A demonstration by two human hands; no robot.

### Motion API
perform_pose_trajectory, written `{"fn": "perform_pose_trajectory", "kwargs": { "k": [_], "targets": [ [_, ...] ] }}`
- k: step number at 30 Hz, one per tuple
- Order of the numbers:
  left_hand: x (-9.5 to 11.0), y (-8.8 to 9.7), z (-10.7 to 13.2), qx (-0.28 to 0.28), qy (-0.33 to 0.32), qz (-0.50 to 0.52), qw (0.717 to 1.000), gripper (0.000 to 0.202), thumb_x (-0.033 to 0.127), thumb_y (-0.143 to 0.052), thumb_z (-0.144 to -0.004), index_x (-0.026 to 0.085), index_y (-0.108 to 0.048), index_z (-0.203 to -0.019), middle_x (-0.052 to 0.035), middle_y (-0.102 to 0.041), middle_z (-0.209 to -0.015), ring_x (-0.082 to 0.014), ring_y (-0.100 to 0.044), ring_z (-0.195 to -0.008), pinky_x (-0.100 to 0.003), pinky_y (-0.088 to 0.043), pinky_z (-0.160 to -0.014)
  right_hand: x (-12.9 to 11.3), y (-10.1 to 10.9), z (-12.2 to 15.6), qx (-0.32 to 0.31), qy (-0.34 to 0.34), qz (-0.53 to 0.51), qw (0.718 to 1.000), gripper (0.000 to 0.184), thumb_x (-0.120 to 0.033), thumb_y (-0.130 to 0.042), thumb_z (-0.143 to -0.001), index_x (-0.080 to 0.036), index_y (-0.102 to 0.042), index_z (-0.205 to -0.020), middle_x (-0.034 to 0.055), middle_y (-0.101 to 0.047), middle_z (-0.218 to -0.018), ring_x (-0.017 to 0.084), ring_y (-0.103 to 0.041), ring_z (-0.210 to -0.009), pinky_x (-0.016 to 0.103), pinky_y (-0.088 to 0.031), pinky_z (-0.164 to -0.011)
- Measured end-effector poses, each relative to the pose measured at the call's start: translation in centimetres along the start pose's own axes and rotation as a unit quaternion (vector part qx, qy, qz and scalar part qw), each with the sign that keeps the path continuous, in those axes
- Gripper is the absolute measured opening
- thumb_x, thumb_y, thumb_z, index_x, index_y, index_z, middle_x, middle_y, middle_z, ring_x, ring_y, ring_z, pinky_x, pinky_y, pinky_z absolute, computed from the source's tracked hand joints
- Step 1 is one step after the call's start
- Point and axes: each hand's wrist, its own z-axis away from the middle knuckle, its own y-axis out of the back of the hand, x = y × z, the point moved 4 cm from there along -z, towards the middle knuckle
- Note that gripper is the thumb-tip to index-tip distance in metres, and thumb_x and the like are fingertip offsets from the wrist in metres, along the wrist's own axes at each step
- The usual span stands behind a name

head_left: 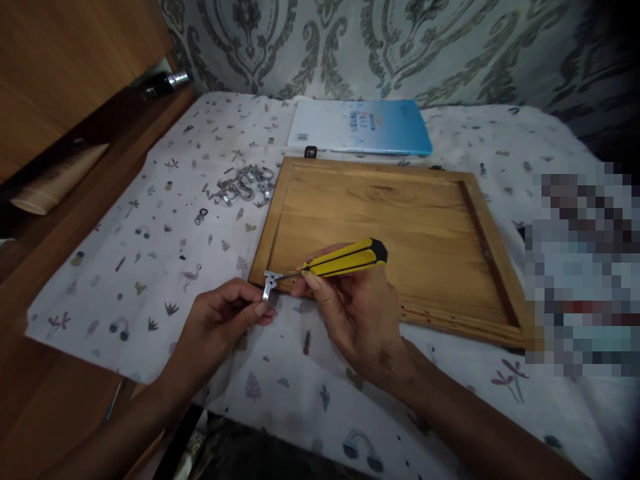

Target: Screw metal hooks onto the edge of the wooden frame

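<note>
A small silver metal bracket (271,283) is pinched between the thumb and fingers of my left hand (233,310), at the near left corner of a framed wooden panel (385,227). My right hand (357,307) is closed round a screwdriver (345,259) with a yellow and black handle. The screwdriver's thin shaft points left, and its tip meets the bracket near the holes in it. Along the panel's near edge run several small dark holes. Its far edge carries a dark metal fitting (311,153).
A pile of silver metal fittings (245,185) lies left of the panel on the patterned cloth (150,260). One small fitting (201,217) sits apart. Behind the panel is a blue and white book (360,127). A pixelated area covers the right side.
</note>
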Motion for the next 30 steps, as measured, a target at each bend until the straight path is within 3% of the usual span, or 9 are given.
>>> {"fn": "perform_pose_trajectory", "kwargs": {
  "k": [7, 12, 15, 17, 22, 25, 27, 30],
  "targets": [
    [0.1, 0.0, 0.0, 0.019, 0.014, 0.031, 0.999, 0.018, 0.025, -0.079, -0.076, 0.016, -0.063, -0.077, 0.0006, -0.070, -0.076, -0.0128, -0.072, -0.069, -0.022, -0.063, -0.066, 0.0, -0.1, -0.1, -0.001, 0.011, 0.002, 1.000, 0.009, -0.029, -0.053, -0.098, -0.022, -0.048, -0.102, 0.0011, -0.069, -0.076, 0.017, -0.069, -0.065, 0.029, -0.054, -0.059],
    [0.2, -0.2, 0.3, 0.017, 0.022, 0.013, 1.000, 0.021, 0.032, -0.073, -0.081, 0.017, -0.058, -0.083, 0.0008, -0.069, -0.065, -0.0107, -0.066, -0.055, -0.018, -0.057, -0.053, 0.2, 0.0, 0.1, -0.004, -0.013, 0.022, 1.000, 0.011, -0.034, -0.056, -0.097, -0.024, -0.052, -0.101, 0.0039, -0.069, -0.075, 0.022, -0.070, -0.068, 0.034, -0.057, -0.061],
    [0.8, 0.5, 0.7, 0.015, 0.011, -0.031, 0.999, 0.022, 0.037, -0.065, -0.087, 0.018, -0.055, -0.084, 0.0015, -0.067, -0.060, -0.0094, -0.059, -0.046, -0.018, -0.051, -0.047, 0.2, 0.0, 0.4, 0.001, 0.001, 0.052, 0.999, 0.017, -0.039, -0.054, -0.098, -0.022, -0.057, -0.095, 0.0050, -0.069, -0.075, 0.021, -0.069, -0.069, 0.035, -0.058, -0.063],
    [2.0, 1.9, 0.8, 0.040, -0.033, -0.115, 0.992, 0.021, 0.038, -0.062, -0.089, 0.019, -0.056, -0.086, 0.0008, -0.066, -0.064, -0.0105, -0.060, -0.051, -0.019, -0.049, -0.048, 0.3, 0.0, 0.4, 0.024, 0.012, 0.068, 0.997, 0.022, -0.041, -0.052, -0.099, -0.021, -0.057, -0.091, 0.0053, -0.070, -0.075, 0.020, -0.069, -0.067, 0.034, -0.058, -0.062],
    [5.5, 8.0, -1.5, 0.117, -0.157, -0.349, 0.916, 0.019, 0.037, -0.054, -0.092, 0.020, -0.061, -0.096, -0.0026, -0.067, -0.085, -0.0155, -0.066, -0.070, -0.025, -0.051, -0.061, 0.7, -0.2, 0.4, 0.012, 0.033, 0.037, 0.999, 0.018, -0.039, -0.051, -0.100, -0.021, -0.053, -0.096, 0.0053, -0.071, -0.074, 0.020, -0.072, -0.066, 0.031, -0.060, -0.057],
    [6.5, 11.1, -4.5, 0.147, -0.206, -0.472, 0.844, 0.017, 0.030, -0.050, -0.090, 0.020, -0.062, -0.095, -0.0048, -0.068, -0.089, -0.0204, -0.065, -0.081, -0.033, -0.051, -0.074, 0.6, -0.2, 0.5, 0.011, 0.045, 0.055, 0.997, 0.020, -0.040, -0.050, -0.100, -0.021, -0.052, -0.095, 0.0048, -0.072, -0.072, 0.020, -0.072, -0.064, 0.033, -0.060, -0.057],
    [6.7, 11.9, -6.7, 0.151, -0.234, -0.516, 0.810, 0.022, 0.028, -0.045, -0.091, 0.018, -0.063, -0.099, -0.0087, -0.069, -0.095, -0.0241, -0.064, -0.087, -0.039, -0.052, -0.080, 0.7, -0.2, 0.6, 0.012, 0.050, 0.073, 0.996, 0.021, -0.040, -0.050, -0.100, -0.021, -0.053, -0.093, 0.0050, -0.072, -0.073, 0.020, -0.072, -0.066, 0.034, -0.060, -0.061],
    [6.8, 10.8, -9.8, 0.098, -0.275, -0.519, 0.804, 0.031, 0.028, -0.046, -0.091, 0.016, -0.063, -0.113, -0.0132, -0.067, -0.115, -0.0277, -0.062, -0.107, -0.044, -0.050, -0.094, 0.8, -0.1, 0.7, 0.026, 0.050, 0.080, 0.995, 0.023, -0.042, -0.050, -0.099, -0.020, -0.055, -0.093, 0.0048, -0.072, -0.075, 0.020, -0.072, -0.069, 0.035, -0.060, -0.065]
  ]
}}
